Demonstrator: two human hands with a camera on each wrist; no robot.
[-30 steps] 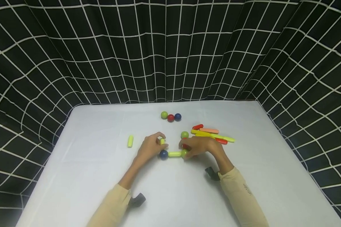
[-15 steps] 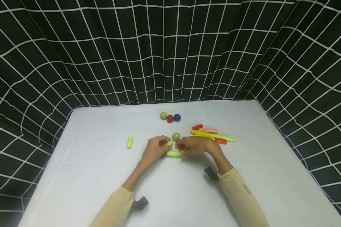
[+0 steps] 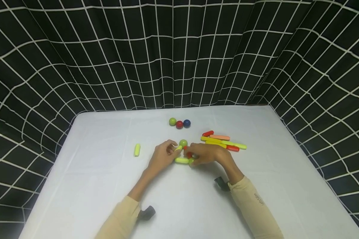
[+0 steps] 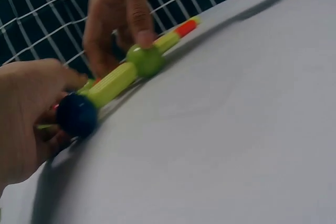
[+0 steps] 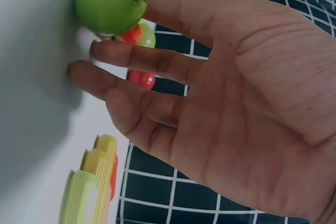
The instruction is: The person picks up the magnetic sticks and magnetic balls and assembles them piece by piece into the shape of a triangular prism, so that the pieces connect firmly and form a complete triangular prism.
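Observation:
My left hand [image 3: 164,156] pinches a short yellow-green rod [image 3: 179,148] beside the far green ball [image 3: 183,143]. My right hand [image 3: 207,153] grips the near green ball [image 3: 191,162], thumb against it, with fingers over a red rod [image 3: 189,155]. Between my hands, another yellow-green rod [image 3: 181,160] joins this green ball to a dark blue ball [image 4: 76,115], which my left hand hides in the head view. From the right wrist, the near green ball [image 5: 107,3] appears large beside my thumb, its far side partly out of frame.
A loose yellow-green rod [image 3: 137,150] lies to the left on the white table [image 3: 86,172]. Green, red [image 3: 179,124] and blue balls sit together at the back. Several yellow, red and pink rods [image 3: 216,140] are heaped right of my right hand. Dark grid-patterned curtains [image 3: 149,66] surround the table.
My left hand has moved right with its rod, up to the far green ball. That ball has shifted left, and the red rod under my right hand now slants toward the left.

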